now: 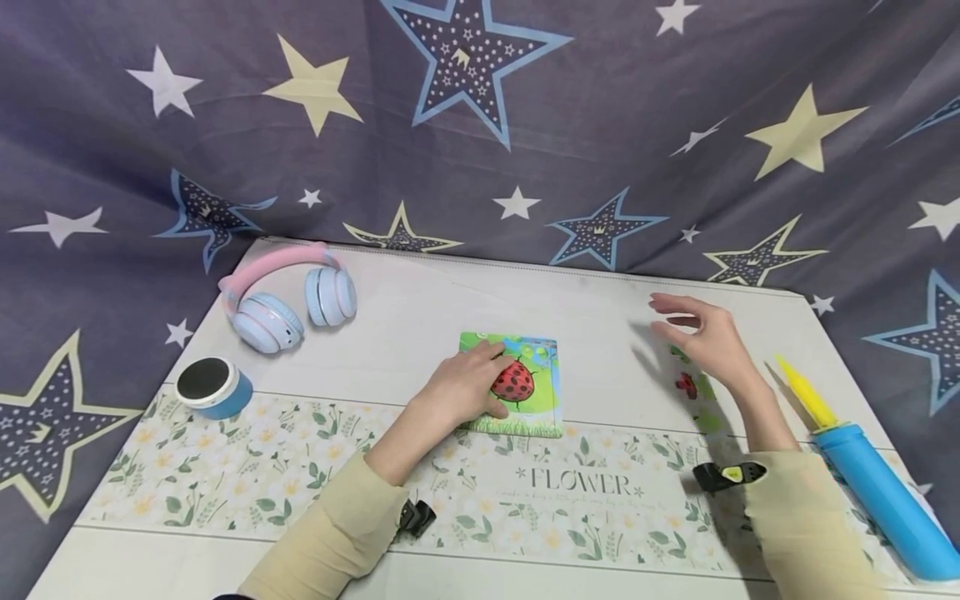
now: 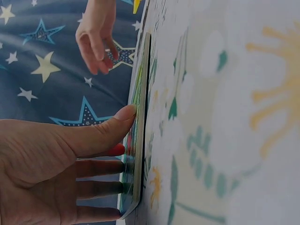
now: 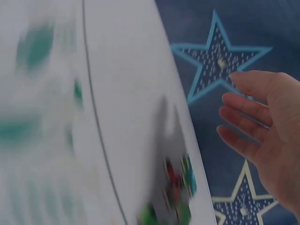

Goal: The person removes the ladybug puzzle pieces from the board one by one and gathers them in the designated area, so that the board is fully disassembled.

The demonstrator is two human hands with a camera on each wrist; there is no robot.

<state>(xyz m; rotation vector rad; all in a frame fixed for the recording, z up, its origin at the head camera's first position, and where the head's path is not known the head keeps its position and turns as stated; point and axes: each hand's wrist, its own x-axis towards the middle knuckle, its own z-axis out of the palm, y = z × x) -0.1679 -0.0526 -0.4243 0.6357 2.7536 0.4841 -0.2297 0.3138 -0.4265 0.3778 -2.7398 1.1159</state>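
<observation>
A square ladybug picture board [image 1: 540, 408], likely a puzzle, lies at the middle of the table. My left hand [image 1: 467, 385] rests on its left side. The left wrist view shows that hand's thumb and extended fingers touching the board's [image 2: 138, 154] top face, its thin edge turned to the camera. My right hand [image 1: 708, 337] hovers above the table on the right, fingers loosely bent and nothing between them. Beneath it lie small red and green pieces [image 1: 686, 384], partly covered by the wrist. In the right wrist view these pieces [image 3: 174, 185] are blurred.
Pink and blue headphones [image 1: 273, 321] lie at the back left. A blue and white round container [image 1: 217, 400] with a dark top stands before them. A blue pump [image 1: 885, 500] with a yellow nozzle lies at the right edge. Behind the table hangs a star-patterned curtain [image 1: 420, 175].
</observation>
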